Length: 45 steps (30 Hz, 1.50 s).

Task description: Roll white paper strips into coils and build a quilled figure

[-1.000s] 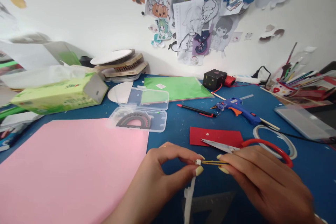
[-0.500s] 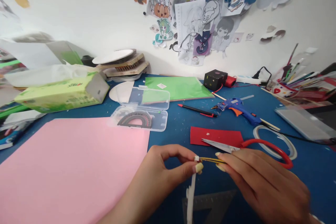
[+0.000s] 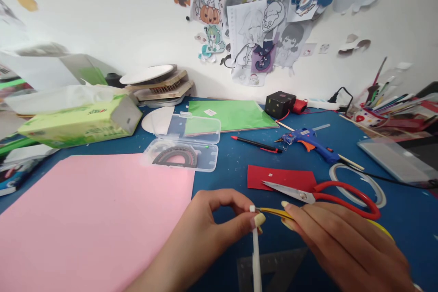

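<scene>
My left hand (image 3: 219,223) pinches the top end of a thin white strip (image 3: 255,260) that hangs down toward the bottom edge. My right hand (image 3: 342,246) pinches a thin yellow strip (image 3: 273,212) whose tip meets the white strip at my left fingertips. The yellow strip curves back behind my right hand. Just beyond my fingers lie red-handled scissors (image 3: 325,196), blades resting on a red paper piece (image 3: 280,177). A grey set square (image 3: 273,264) lies on the blue mat under my hands.
A large pink sheet (image 3: 89,219) covers the near left. A clear plastic case (image 3: 181,146), green paper (image 3: 229,115), a red-black pen (image 3: 256,143), a blue glue gun (image 3: 311,142), a tape ring (image 3: 359,178) and a tissue box (image 3: 78,121) lie around. A pen pot stands far right.
My hands have shifted slightly down and right. The white strip now hangs straighter, and the scissors behind my right hand show more fully.
</scene>
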Available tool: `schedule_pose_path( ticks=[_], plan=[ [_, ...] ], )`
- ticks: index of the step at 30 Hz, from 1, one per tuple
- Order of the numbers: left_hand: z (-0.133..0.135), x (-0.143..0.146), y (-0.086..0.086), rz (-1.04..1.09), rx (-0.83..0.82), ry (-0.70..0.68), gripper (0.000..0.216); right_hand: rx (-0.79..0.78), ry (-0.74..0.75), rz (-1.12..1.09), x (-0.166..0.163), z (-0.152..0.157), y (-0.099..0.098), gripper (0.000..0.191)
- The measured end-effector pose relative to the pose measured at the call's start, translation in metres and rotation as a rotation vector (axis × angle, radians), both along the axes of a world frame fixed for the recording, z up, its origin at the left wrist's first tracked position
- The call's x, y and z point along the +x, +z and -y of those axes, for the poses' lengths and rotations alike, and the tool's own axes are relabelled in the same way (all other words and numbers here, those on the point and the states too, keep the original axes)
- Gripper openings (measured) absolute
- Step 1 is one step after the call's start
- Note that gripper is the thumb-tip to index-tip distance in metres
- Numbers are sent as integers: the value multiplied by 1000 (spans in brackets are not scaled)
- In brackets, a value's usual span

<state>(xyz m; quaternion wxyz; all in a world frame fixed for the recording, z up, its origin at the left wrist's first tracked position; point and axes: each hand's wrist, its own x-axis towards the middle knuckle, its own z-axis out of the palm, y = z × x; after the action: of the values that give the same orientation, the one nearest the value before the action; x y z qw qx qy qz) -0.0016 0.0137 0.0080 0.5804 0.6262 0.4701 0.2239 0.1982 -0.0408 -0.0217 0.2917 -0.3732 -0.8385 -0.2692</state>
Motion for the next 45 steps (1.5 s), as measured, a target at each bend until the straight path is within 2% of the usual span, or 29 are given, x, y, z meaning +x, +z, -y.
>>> schedule_pose_path(
  ticks=[9,14,22,31,35,42,45],
  plan=[
    [0,-1,-5,-18,78,24,10,-20,1,-62,0,-3,-1,13],
    [-3,-1,-5,14,44,-14,12,-36,-13,-92,0,-3,-3,15],
    [-1,0,-6,-92,249,18,9,-46,-2,-190,-3,-4,-5,11],
    [0,0,-2,-11,73,-92,19,37,-16,-151,-2,-1,-1,10],
    [1,1,-1,14,97,-63,10,0,-12,-91,1,0,-1,12],
    [3,1,1,-25,136,-77,20,23,-56,-68,0,-1,1,14],
    [2,1,-1,-21,130,-63,10,-9,-53,-28,3,0,1,17]
  ],
)
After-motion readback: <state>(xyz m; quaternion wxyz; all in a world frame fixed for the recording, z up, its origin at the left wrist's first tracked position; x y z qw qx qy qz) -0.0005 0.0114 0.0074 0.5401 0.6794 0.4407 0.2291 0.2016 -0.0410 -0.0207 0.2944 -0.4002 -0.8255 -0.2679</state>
